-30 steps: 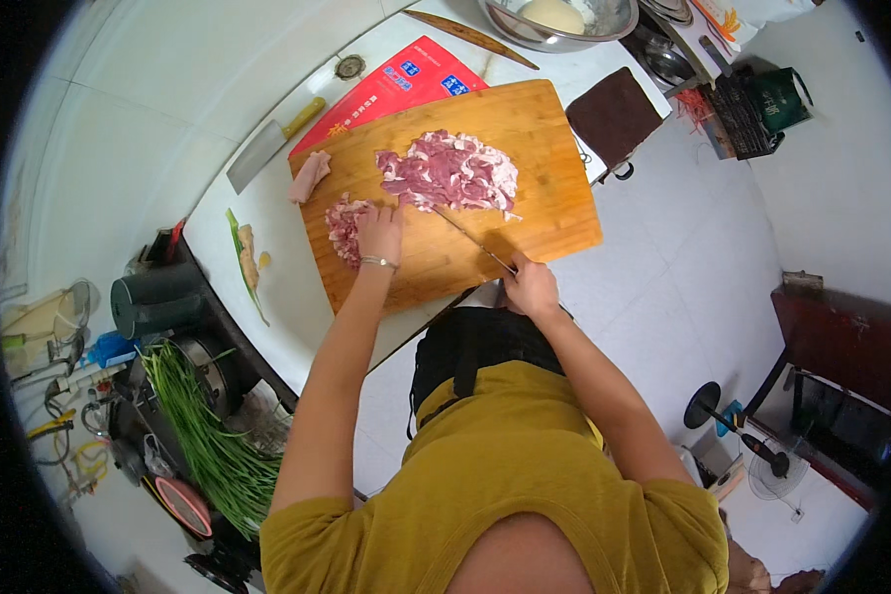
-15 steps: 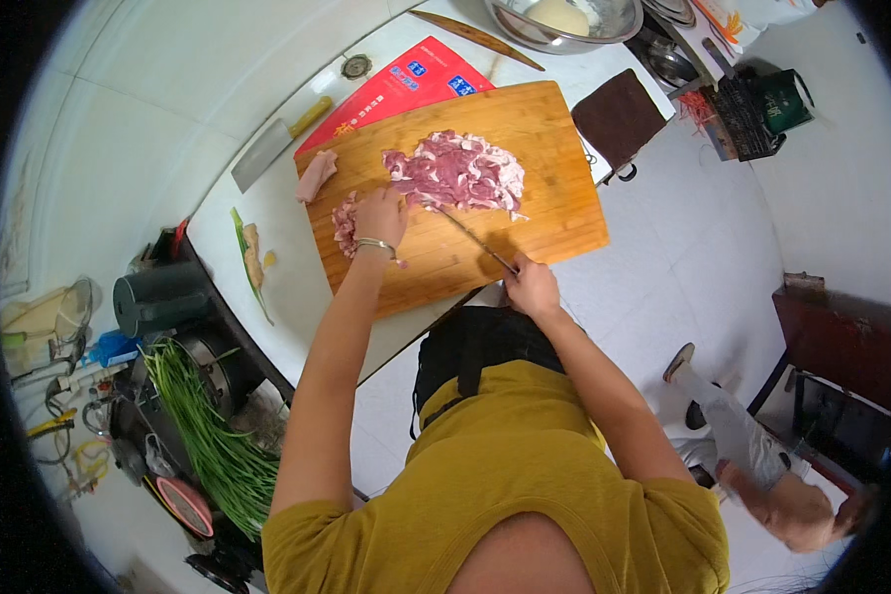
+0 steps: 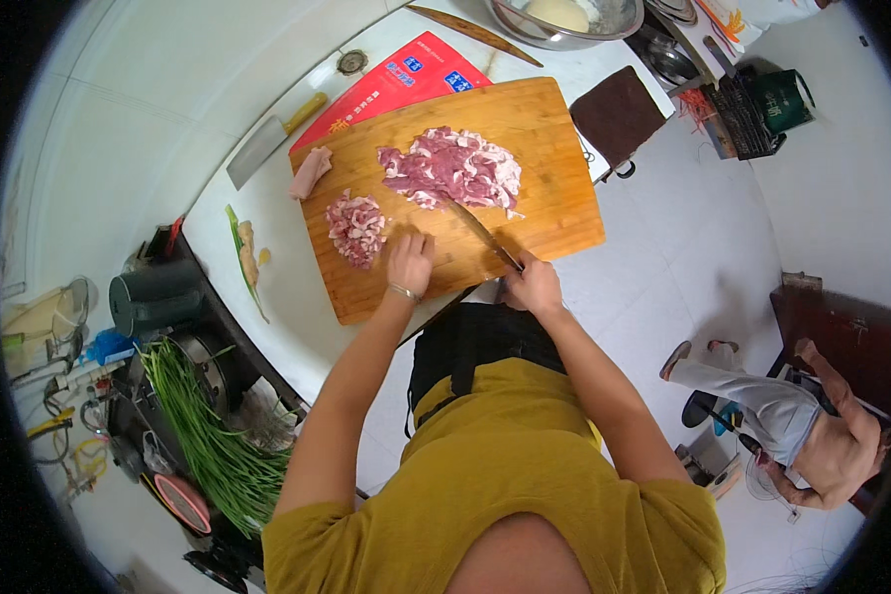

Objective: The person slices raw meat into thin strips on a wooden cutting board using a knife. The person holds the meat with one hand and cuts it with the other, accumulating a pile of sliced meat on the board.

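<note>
My right hand [image 3: 535,287] grips the handle of a knife [image 3: 482,234], whose blade points up and left across the wooden cutting board [image 3: 554,198]. The blade tip touches the lower edge of a large pile of sliced raw meat [image 3: 452,168], pink with white fat. My left hand [image 3: 411,265] is empty, palm down by the board's near edge, its fingers loosely apart. Just up and left of it sits a smaller heap of diced meat [image 3: 356,228]. One pale piece of meat [image 3: 311,172] lies at the board's left edge.
A cleaver [image 3: 267,144], a ginger root with green onion [image 3: 247,255] and a red sheet [image 3: 396,84] lie around the board. Behind stands a metal bowl [image 3: 564,38] with dough. Long green stalks [image 3: 208,436] sit lower left. Another person [image 3: 812,436] is at right.
My left hand has moved off the diced meat, right and toward me, uncovering the heap. The knife stays at the sliced meat. The other person has shifted and more of them shows.
</note>
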Demonstrator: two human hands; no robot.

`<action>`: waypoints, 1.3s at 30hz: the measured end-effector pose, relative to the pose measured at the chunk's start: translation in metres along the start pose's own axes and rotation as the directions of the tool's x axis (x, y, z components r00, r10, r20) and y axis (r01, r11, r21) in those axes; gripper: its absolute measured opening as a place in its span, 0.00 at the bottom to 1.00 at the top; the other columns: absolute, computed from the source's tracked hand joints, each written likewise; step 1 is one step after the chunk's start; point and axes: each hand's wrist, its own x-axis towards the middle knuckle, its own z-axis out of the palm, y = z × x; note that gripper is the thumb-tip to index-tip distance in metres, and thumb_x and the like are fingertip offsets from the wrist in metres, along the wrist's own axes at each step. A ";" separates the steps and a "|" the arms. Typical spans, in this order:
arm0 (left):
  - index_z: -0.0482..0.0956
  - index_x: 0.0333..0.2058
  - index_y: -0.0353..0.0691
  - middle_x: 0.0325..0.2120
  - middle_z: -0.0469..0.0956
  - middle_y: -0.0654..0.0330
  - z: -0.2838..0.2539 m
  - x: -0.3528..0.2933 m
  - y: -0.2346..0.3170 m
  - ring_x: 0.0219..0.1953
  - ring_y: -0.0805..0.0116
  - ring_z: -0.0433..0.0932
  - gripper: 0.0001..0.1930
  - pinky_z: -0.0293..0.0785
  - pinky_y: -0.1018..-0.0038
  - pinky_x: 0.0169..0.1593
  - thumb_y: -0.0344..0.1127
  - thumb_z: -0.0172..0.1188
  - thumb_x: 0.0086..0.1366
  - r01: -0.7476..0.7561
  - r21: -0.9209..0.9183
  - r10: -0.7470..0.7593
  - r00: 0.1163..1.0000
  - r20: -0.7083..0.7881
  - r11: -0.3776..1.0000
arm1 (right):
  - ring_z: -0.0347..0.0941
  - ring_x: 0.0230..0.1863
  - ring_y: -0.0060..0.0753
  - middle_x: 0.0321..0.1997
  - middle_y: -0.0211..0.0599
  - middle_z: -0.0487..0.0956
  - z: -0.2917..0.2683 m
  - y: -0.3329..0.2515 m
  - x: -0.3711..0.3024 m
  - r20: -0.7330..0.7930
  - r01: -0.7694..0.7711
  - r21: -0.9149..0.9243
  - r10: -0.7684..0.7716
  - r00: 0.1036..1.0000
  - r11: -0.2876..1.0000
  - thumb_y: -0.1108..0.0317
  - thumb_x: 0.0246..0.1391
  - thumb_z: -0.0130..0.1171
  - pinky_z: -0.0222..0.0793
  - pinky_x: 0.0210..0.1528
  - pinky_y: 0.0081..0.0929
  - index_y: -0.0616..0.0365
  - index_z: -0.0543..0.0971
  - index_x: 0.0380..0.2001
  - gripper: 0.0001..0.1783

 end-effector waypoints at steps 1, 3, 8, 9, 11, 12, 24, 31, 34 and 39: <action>0.72 0.44 0.37 0.37 0.71 0.57 0.004 -0.009 0.006 0.39 0.56 0.71 0.17 0.70 0.65 0.42 0.32 0.54 0.54 -0.001 0.015 0.001 1.000 0.023 1.000 | 0.74 0.31 0.58 0.26 0.56 0.77 0.001 0.000 0.001 0.009 -0.001 0.000 0.001 1.000 1.000 0.59 0.48 0.56 0.70 0.34 0.48 0.61 0.73 0.28 0.14; 0.71 0.46 0.38 0.37 0.71 0.57 0.000 -0.023 0.014 0.38 0.56 0.71 0.19 0.70 0.65 0.43 0.33 0.56 0.54 0.009 -0.114 -0.014 0.999 -0.041 0.993 | 0.74 0.31 0.58 0.25 0.56 0.76 0.001 -0.002 0.002 0.035 0.007 -0.015 -0.007 0.999 1.000 0.59 0.48 0.56 0.70 0.34 0.49 0.61 0.73 0.28 0.14; 0.70 0.49 0.38 0.37 0.71 0.54 -0.014 -0.032 0.013 0.38 0.56 0.71 0.23 0.70 0.66 0.44 0.33 0.59 0.53 -0.060 -0.196 0.025 0.984 -0.177 0.979 | 0.75 0.30 0.57 0.24 0.54 0.77 0.007 -0.014 0.003 0.098 0.074 -0.131 -0.061 0.993 0.989 0.59 0.49 0.55 0.70 0.33 0.49 0.60 0.73 0.30 0.13; 0.70 0.49 0.38 0.37 0.71 0.54 -0.011 -0.032 0.010 0.38 0.56 0.71 0.22 0.70 0.66 0.44 0.32 0.58 0.53 -0.061 -0.182 0.031 0.986 -0.163 0.981 | 0.75 0.30 0.56 0.24 0.53 0.77 0.008 -0.018 0.002 0.111 0.097 -0.151 -0.081 0.991 0.984 0.60 0.49 0.55 0.70 0.33 0.49 0.59 0.73 0.30 0.13; 0.71 0.48 0.38 0.36 0.72 0.54 -0.001 -0.031 0.007 0.38 0.56 0.71 0.20 0.70 0.67 0.44 0.31 0.55 0.54 -0.071 -0.174 0.052 0.992 -0.113 0.982 | 0.75 0.29 0.56 0.24 0.53 0.77 0.013 -0.026 0.001 0.116 0.113 -0.181 -0.093 0.989 0.977 0.60 0.48 0.56 0.70 0.32 0.48 0.59 0.72 0.29 0.13; 0.72 0.47 0.38 0.36 0.72 0.54 0.004 -0.029 0.006 0.38 0.57 0.72 0.19 0.70 0.68 0.44 0.31 0.54 0.55 -0.077 -0.181 0.064 0.995 -0.078 0.980 | 0.74 0.29 0.57 0.23 0.54 0.76 0.015 -0.030 0.001 0.107 0.108 -0.195 -0.088 0.990 0.975 0.60 0.47 0.56 0.70 0.32 0.48 0.59 0.72 0.28 0.12; 0.77 0.32 0.39 0.33 0.73 0.61 0.009 -0.016 0.013 0.36 0.64 0.72 0.10 0.73 0.73 0.36 0.32 0.51 0.50 -0.296 -0.080 0.275 0.939 -0.205 0.952 | 0.75 0.31 0.55 0.26 0.55 0.77 0.029 -0.036 0.003 0.192 0.130 -0.301 -0.073 0.979 0.945 0.67 0.45 0.53 0.72 0.33 0.47 0.60 0.72 0.28 0.08; 0.76 0.30 0.36 0.35 0.74 0.56 0.029 -0.017 0.008 0.38 0.62 0.72 0.09 0.72 0.72 0.42 0.31 0.51 0.50 -0.281 -0.159 0.248 0.948 -0.198 0.946 | 0.76 0.34 0.54 0.30 0.56 0.77 0.045 -0.042 0.024 0.305 0.178 -0.287 -0.086 0.948 0.941 0.70 0.43 0.53 0.72 0.36 0.45 0.62 0.74 0.29 0.09; 0.76 0.29 0.35 0.34 0.74 0.55 0.031 -0.016 0.005 0.37 0.61 0.73 0.09 0.72 0.71 0.42 0.31 0.51 0.50 -0.281 -0.149 0.248 0.946 -0.208 0.948 | 0.76 0.36 0.53 0.32 0.55 0.77 0.053 -0.043 0.028 0.284 0.177 -0.338 -0.080 0.955 0.924 0.70 0.43 0.53 0.72 0.38 0.44 0.62 0.75 0.31 0.10; 0.76 0.29 0.35 0.36 0.75 0.55 0.031 -0.016 0.005 0.37 0.62 0.73 0.09 0.72 0.72 0.42 0.30 0.51 0.49 -0.230 -0.190 0.201 0.966 -0.160 0.954 | 0.75 0.38 0.54 0.32 0.55 0.77 0.026 -0.027 0.001 0.327 0.047 -0.259 0.042 0.944 0.965 0.70 0.44 0.51 0.72 0.39 0.45 0.62 0.75 0.34 0.12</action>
